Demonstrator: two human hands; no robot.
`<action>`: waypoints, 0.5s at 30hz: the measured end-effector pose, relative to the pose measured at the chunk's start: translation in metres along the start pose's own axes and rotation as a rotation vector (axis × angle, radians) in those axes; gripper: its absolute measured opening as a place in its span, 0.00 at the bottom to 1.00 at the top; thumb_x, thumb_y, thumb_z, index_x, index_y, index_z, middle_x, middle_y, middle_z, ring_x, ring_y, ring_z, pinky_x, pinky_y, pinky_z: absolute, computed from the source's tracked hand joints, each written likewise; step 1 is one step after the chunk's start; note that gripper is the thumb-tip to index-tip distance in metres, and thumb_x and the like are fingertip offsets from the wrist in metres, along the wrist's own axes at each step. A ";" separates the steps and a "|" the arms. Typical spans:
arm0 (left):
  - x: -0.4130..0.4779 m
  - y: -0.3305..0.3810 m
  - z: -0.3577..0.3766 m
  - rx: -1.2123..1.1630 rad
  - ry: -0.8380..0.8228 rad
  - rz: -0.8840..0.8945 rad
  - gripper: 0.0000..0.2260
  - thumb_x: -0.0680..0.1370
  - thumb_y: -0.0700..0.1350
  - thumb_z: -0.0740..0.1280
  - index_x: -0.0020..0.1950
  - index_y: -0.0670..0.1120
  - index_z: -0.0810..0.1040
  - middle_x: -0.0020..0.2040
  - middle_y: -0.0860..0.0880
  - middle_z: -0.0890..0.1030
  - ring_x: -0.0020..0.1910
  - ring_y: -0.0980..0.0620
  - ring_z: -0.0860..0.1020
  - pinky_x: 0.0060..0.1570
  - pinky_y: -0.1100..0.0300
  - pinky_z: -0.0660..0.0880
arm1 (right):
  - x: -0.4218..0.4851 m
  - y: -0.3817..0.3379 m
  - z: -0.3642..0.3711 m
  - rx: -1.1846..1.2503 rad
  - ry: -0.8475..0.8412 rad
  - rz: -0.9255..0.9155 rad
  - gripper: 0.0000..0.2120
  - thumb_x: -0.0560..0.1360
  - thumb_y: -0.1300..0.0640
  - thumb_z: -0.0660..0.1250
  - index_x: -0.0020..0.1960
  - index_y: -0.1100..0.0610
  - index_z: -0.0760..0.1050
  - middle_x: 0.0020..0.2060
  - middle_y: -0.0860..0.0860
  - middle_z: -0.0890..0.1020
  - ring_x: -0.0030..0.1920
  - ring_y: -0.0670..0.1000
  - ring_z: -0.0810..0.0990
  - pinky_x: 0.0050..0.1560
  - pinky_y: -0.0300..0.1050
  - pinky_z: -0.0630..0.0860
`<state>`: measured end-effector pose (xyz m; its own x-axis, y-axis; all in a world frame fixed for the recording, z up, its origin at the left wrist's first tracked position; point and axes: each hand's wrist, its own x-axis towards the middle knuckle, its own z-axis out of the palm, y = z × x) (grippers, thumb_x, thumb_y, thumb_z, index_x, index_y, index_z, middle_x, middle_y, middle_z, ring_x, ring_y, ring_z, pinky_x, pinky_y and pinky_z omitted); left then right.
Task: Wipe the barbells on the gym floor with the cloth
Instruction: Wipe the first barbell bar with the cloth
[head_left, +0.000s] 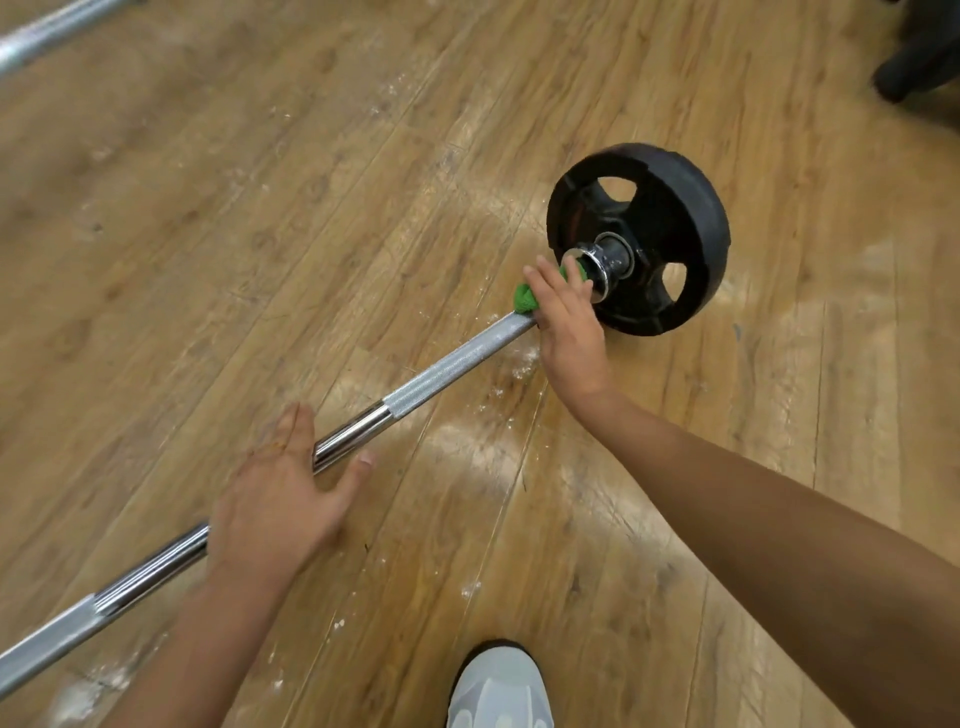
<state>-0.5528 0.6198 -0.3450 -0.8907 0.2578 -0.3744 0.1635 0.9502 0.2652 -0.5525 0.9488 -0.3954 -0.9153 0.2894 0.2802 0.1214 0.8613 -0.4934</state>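
Observation:
A chrome barbell bar (447, 364) lies slantwise on the wooden floor, running from the lower left up to a black weight plate (670, 208) at its right end. My right hand (566, 322) grips a green cloth (524, 300) around the bar right beside the plate's collar; most of the cloth is hidden under the fingers. My left hand (280, 493) lies over the smooth middle stretch of the bar with fingers spread and straight, thumb out to the right.
A second bar (47, 39) crosses the top left corner. A dark object (919, 57) stands at the top right. My grey shoe (498, 686) is at the bottom edge. White dust specks dot the floor (519, 358) near the bar.

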 end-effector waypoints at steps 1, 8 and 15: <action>0.004 -0.002 -0.001 -0.008 0.000 -0.005 0.42 0.75 0.73 0.52 0.83 0.49 0.54 0.82 0.51 0.55 0.78 0.43 0.63 0.71 0.46 0.65 | 0.007 0.000 0.001 0.001 -0.015 -0.019 0.32 0.77 0.76 0.59 0.77 0.57 0.66 0.77 0.52 0.66 0.80 0.58 0.53 0.79 0.60 0.46; 0.029 -0.013 -0.014 -0.032 0.043 -0.066 0.43 0.74 0.73 0.53 0.82 0.49 0.57 0.81 0.50 0.59 0.75 0.42 0.67 0.68 0.47 0.67 | 0.064 -0.010 0.026 0.021 -0.098 -0.090 0.27 0.79 0.72 0.60 0.76 0.58 0.68 0.75 0.54 0.70 0.79 0.60 0.56 0.78 0.65 0.50; 0.040 -0.016 -0.018 -0.051 0.059 -0.082 0.41 0.75 0.72 0.54 0.83 0.51 0.53 0.81 0.49 0.60 0.73 0.41 0.70 0.66 0.48 0.69 | 0.111 -0.025 0.034 -0.104 -0.250 -0.281 0.26 0.78 0.71 0.61 0.75 0.59 0.68 0.72 0.56 0.72 0.77 0.60 0.62 0.78 0.61 0.54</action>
<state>-0.5989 0.6118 -0.3481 -0.9240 0.1668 -0.3440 0.0680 0.9572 0.2815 -0.6700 0.9454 -0.3804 -0.9821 -0.0633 0.1773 -0.1209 0.9341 -0.3359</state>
